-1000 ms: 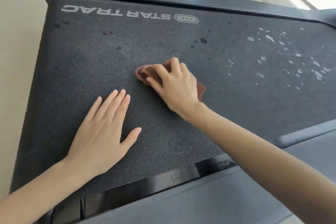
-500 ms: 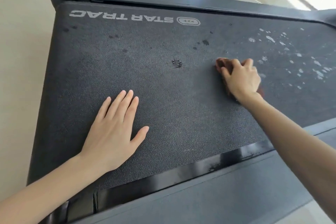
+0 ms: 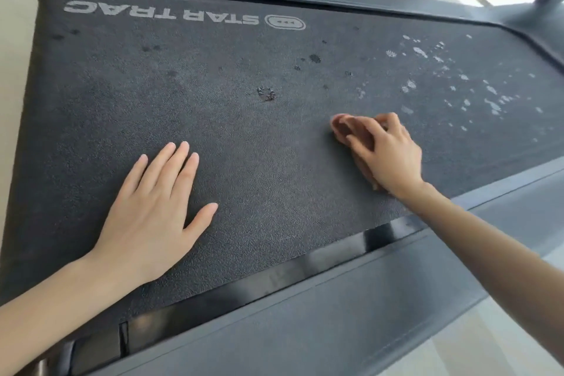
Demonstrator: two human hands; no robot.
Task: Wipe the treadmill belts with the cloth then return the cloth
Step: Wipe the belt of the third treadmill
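Pressing crumpled brown cloth (image 3: 348,130) onto belt (image 3: 244,146), right hand (image 3: 389,152) curled over it

"STAR TRAC" — on treadmill belt (image 3: 244,137)

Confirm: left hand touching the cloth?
Apart. Head view: left hand lies flat on the belt, bare belt separating it from the cloth under the right hand.

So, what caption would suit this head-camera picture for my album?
Right hand holds a crumpled brown cloth against the textured black treadmill belt while the left hand lies flat on it.
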